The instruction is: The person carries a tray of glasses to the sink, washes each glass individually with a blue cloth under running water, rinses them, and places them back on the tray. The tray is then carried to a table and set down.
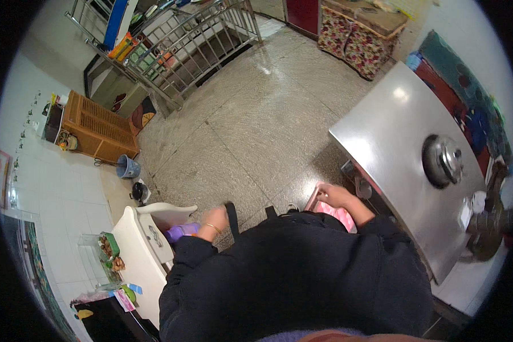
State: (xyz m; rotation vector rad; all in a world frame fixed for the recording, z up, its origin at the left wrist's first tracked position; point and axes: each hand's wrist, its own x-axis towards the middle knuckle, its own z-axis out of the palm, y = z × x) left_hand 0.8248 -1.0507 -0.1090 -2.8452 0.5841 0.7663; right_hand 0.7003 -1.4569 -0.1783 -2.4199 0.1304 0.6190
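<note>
My right hand (335,196) grips the edge of a pink object (337,213), perhaps a container, in front of my body on the right. My black clothing covers the lower part of it. On the other side, my left hand (216,217), slightly blurred and with a gold-coloured bangle at the wrist, is beside a black strap (231,217). Its fingers look curled, but whether they hold anything is unclear. A purple object (181,231) shows just left of that hand, by the white cabinet (132,243).
To my right stands a metal-topped table (380,132) with a lidded metal pot (443,161). Speckled floor (239,132) stretches ahead to a metal railing (201,47). A wooden louvred cabinet (100,126) and a blue bucket (128,166) stand along the left wall.
</note>
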